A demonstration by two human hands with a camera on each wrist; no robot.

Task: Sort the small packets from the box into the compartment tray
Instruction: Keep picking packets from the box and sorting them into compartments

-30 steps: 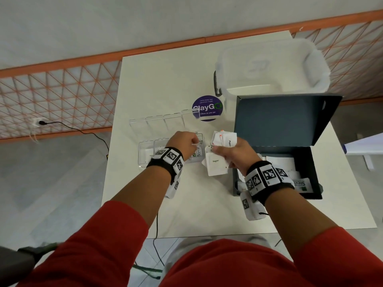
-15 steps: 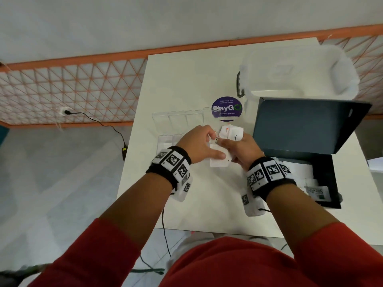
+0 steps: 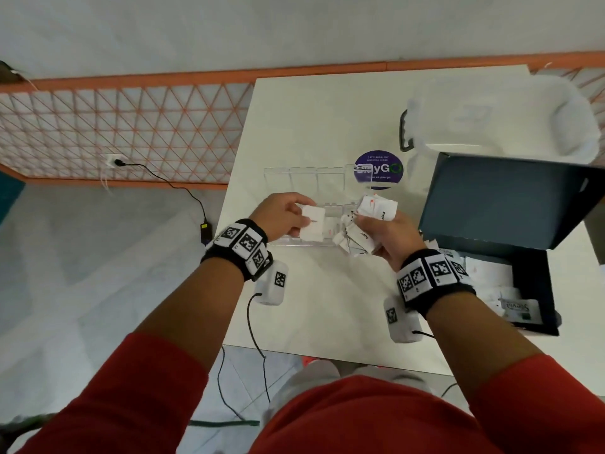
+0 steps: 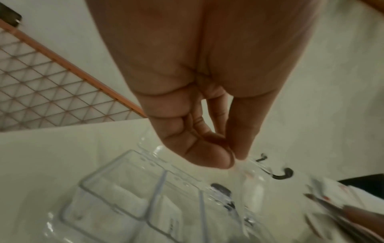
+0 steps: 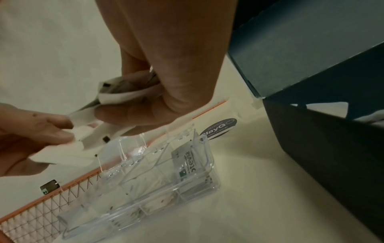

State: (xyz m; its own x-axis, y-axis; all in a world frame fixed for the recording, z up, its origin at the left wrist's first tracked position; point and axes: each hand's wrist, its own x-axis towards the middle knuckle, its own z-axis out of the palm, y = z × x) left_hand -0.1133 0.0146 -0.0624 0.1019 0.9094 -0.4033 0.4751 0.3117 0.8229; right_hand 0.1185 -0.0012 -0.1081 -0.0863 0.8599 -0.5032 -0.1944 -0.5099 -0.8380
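Left hand (image 3: 281,213) lifted packet (image 3: 312,221) above tray (image 3: 337,204).

The table (image 3: 294,126) fills the middle and right of the head view, with the fence (image 3: 131,132) along the upper left behind it. The compartment tray (image 3: 304,241) lies at mid-frame on the table, its open lid (image 3: 304,175) lying flat behind it. A round sticker (image 3: 378,168) sits on the table just right of the lid. To the right of the tray stands the open box (image 3: 540,290), its lid (image 3: 501,198) raised behind it, with packets (image 3: 491,273) lying inside. Behind the box, at the upper right, sits a plastic bin (image 3: 573,119). The left hand (image 3: 281,214) holds a packet (image 3: 312,221) above the tray; the right hand (image 3: 383,234) holds a bundle of packets (image 3: 376,208) between tray and box. A Stevia packet (image 5: 189,162) lies in the tray's end compartment nearest the box.
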